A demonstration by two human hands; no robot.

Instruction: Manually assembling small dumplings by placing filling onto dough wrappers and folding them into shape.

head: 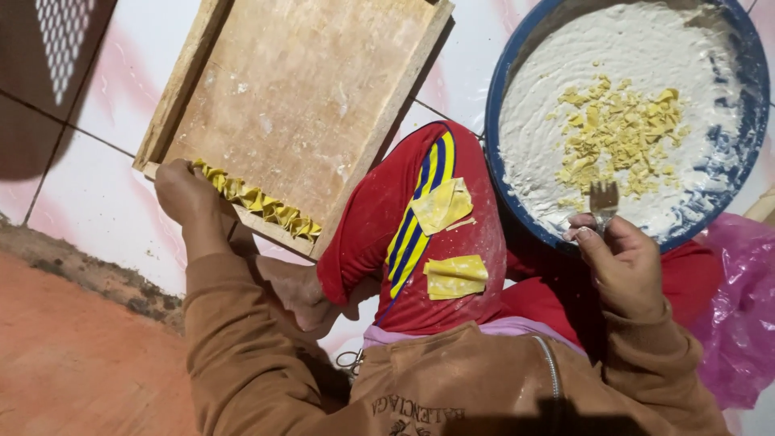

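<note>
My left hand [187, 194] rests at the near edge of a wooden board [299, 89], its fingers on the left end of a row of folded yellow dough pieces [258, 202] lined along that edge. My right hand [617, 258] grips a metal fork [603, 198], tines up, at the rim of a blue basin [496, 121]. The basin holds white flour with several yellow dough scraps [617, 133] in it. Two flat yellow dough squares [442, 204] [456, 276] lie on my red-trousered knee [420, 234].
The wooden board lies tilted on a white and pink tiled floor [89, 161]. A pink plastic bag [747, 315] sits at the right. Reddish ground [73, 355] begins at the lower left. My bare foot [295, 291] is under the board's corner.
</note>
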